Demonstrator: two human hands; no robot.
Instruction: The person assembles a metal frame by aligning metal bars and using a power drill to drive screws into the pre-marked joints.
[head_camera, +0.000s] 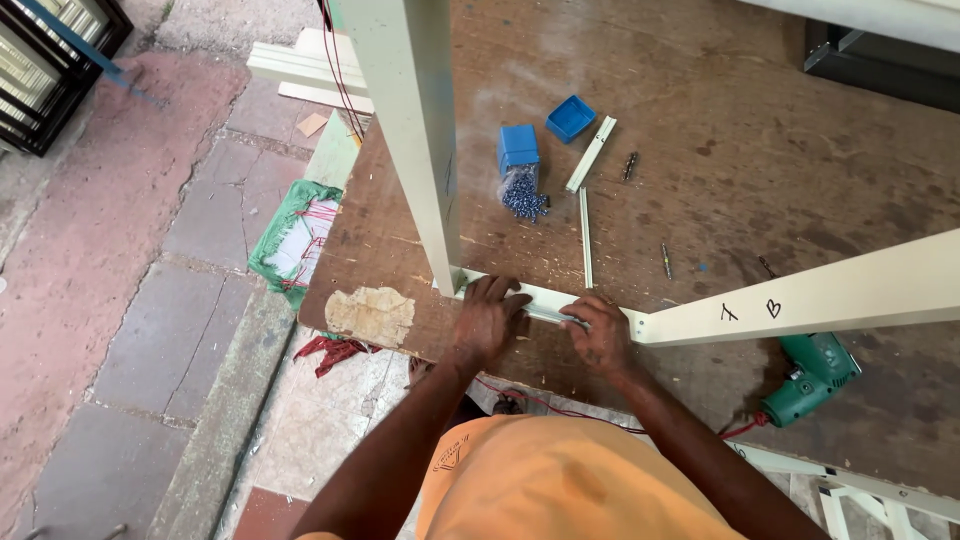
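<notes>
Both arms reach forward, forearms bare, elbows bent outward. Left hand (487, 318) lies palm down, fingers spread and pointing ahead, pressed flat. Right hand (600, 335) sits just beside it, knuckles up, fingers curled inward toward the left hand, thumb tucked under.
</notes>
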